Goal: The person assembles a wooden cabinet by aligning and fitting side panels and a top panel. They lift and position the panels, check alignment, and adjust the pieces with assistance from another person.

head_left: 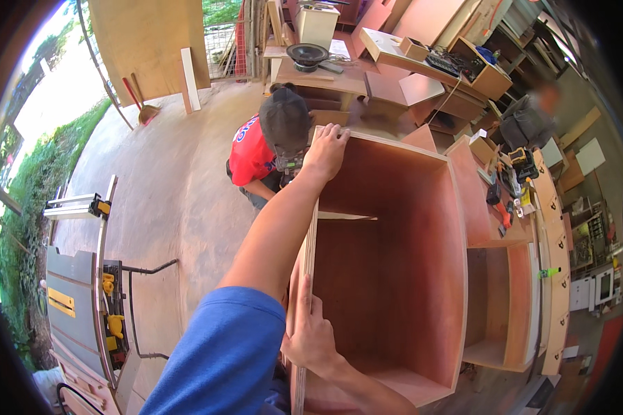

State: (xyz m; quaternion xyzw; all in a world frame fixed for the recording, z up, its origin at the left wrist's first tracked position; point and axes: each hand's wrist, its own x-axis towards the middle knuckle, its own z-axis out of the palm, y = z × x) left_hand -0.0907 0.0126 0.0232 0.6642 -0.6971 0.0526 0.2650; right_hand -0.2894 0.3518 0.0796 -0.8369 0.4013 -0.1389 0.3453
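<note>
An open plywood cabinet box (394,221) with reddish-brown inner faces stands in front of me. My left hand (327,151) reaches out to its far left corner, the fingers curled over the top edge. Nearer to me, my right hand (313,340) grips the left side panel's edge (311,256), its index finger stretched along the panel and its thumb on the inner side. The fingers on the panel's outer side are partly hidden. A gap with light showing runs across the inside near the far end.
Just beyond the box's left side, a co-worker in a red shirt and dark cap (284,121) bends down. A table saw (73,290) stands at left. Tools (502,207) lie on the right-hand cabinet. A speaker (307,55) rests on a far bench; a broom (145,111) leans behind.
</note>
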